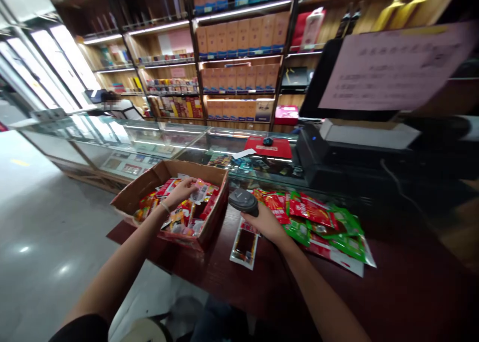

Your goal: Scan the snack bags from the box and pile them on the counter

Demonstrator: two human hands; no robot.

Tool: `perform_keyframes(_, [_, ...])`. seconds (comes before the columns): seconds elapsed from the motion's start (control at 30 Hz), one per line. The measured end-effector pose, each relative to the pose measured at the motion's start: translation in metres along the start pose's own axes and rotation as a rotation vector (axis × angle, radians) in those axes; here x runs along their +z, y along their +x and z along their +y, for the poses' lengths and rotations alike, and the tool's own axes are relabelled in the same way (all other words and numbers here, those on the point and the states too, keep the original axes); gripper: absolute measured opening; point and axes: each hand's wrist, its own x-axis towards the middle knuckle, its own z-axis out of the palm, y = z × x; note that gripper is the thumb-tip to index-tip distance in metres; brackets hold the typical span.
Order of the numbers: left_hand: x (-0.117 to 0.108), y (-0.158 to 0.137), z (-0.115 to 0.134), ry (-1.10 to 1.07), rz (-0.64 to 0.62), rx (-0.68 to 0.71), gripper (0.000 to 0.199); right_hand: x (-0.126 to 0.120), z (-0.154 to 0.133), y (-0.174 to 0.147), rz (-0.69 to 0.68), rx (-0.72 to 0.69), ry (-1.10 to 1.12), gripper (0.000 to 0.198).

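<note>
My left hand (181, 192) is over a cardboard box (213, 234) filled with snack packets (179, 219). Its fingers are closed on the edge of a small pinkish snack packet (199, 191), held above the others. In my right hand (267, 222) is a black handheld barcode scanner (243, 201), its head pointing left toward the box. Below the scanner a snack packet with a dark window (244, 246) lies flat on the dark red table. Right of my right hand is a pile of red and green snack packets (318, 219).
Behind the table runs a glass display counter (172, 137), with a computer mouse (268, 141) on a red mat (280, 150). A monitor (318, 77) with a paper sheet taped on stands at the right. Lit shelves of boxed goods line the wall. A person (112, 102) is at the far left.
</note>
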Motion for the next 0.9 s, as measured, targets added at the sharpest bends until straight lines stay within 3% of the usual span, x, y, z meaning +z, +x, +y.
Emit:
perform_keyframes(0.13, [0.063, 0.01, 0.041, -0.024, -0.219, 0.052, 0.037, -0.041, 0.028, -0.023, 0.125, 0.075, 0.019, 0.029])
perform_keyframes(0.3, [0.165, 0.034, 0.067, 0.128, -0.409, 0.174, 0.028, -0.089, 0.061, -0.066, 0.351, 0.198, 0.103, 0.028])
perform_keyframes(0.43, [0.239, 0.045, 0.079, 0.389, -0.405, 0.37, 0.014, -0.118, 0.074, -0.101, 0.49, 0.264, 0.157, 0.033])
perform_keyframes(0.57, [0.289, 0.041, 0.083, 0.517, -0.421, 0.458, 0.015, -0.136, 0.076, -0.126, 0.575, 0.327, 0.186, 0.034])
perform_keyframes(0.67, [0.306, 0.037, 0.081, 0.449, -0.588, 0.435, 0.021, -0.142, 0.078, -0.134, 0.599, 0.313, 0.223, 0.034])
perform_keyframes(0.73, [0.305, 0.037, 0.083, 0.432, -0.641, 0.42, 0.023, -0.143, 0.079, -0.134, 0.598, 0.312, 0.214, 0.034])
perform_keyframes(0.9, [0.265, 0.051, 0.098, 0.418, -0.52, 0.434, 0.025, -0.142, 0.076, -0.118, 0.56, 0.291, 0.125, 0.034])
